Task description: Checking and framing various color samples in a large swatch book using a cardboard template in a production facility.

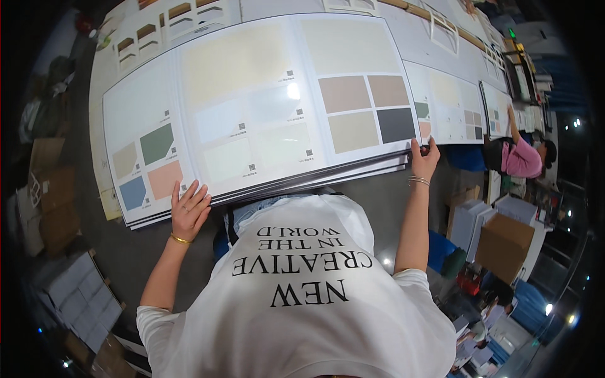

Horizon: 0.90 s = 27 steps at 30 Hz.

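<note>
A large white colour sample board [246, 151] lies across the table in front of me, on top of a stack of similar boards whose edges [302, 183] show beneath it. It has three panels with cream, grey, green, blue, coral, brown and dark swatches. My left hand [191, 213] rests on the board's near edge by the coral swatch, fingers stretched out over the surface. At the right near corner, beside the dark swatch, my right hand [425, 159] is closed on the board's edge. The undersides of both hands' grip are hidden.
More sample boards [450, 107] lie farther right along the white table [265, 9]. Beyond them a person in pink [523, 154] reaches over a board. White frames [444, 31] stand at the back. Cartons [504, 246] and stacked sheets [85, 299] flank me on the floor.
</note>
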### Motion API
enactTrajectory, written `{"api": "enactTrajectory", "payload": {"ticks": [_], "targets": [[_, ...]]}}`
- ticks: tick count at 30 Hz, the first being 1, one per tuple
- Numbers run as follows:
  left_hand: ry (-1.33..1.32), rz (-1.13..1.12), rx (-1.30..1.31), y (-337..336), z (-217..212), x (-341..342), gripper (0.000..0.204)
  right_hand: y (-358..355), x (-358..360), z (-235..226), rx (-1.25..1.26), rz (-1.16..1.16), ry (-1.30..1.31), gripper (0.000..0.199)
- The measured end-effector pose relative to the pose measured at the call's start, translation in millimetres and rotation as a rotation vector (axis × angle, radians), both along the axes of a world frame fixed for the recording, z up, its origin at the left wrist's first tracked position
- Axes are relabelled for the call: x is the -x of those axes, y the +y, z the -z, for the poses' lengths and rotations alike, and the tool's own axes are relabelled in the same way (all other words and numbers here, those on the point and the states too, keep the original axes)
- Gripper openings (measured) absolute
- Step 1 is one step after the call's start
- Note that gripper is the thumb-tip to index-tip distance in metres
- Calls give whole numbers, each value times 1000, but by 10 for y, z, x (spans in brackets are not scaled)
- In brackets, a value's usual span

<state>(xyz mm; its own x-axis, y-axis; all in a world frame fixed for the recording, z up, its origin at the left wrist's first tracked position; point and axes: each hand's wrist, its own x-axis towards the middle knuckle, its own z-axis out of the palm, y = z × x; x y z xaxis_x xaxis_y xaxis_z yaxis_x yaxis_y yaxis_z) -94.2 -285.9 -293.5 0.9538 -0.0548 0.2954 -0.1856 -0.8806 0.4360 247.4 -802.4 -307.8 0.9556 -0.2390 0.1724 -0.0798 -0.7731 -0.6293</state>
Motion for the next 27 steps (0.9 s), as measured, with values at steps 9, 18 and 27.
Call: {"api": "enactTrajectory", "payload": {"ticks": [9, 18, 27], "targets": [[18, -176, -12, -255, -20, 98, 30, 46, 31, -250, 372, -157, -85, 41], [132, -268, 19, -352, -141, 118, 30, 771, 442, -531, -1200, -42, 263, 23], [185, -1130, -219, 491, 107, 300, 66, 322, 4, -495, -1218, 159, 69, 18]]}}
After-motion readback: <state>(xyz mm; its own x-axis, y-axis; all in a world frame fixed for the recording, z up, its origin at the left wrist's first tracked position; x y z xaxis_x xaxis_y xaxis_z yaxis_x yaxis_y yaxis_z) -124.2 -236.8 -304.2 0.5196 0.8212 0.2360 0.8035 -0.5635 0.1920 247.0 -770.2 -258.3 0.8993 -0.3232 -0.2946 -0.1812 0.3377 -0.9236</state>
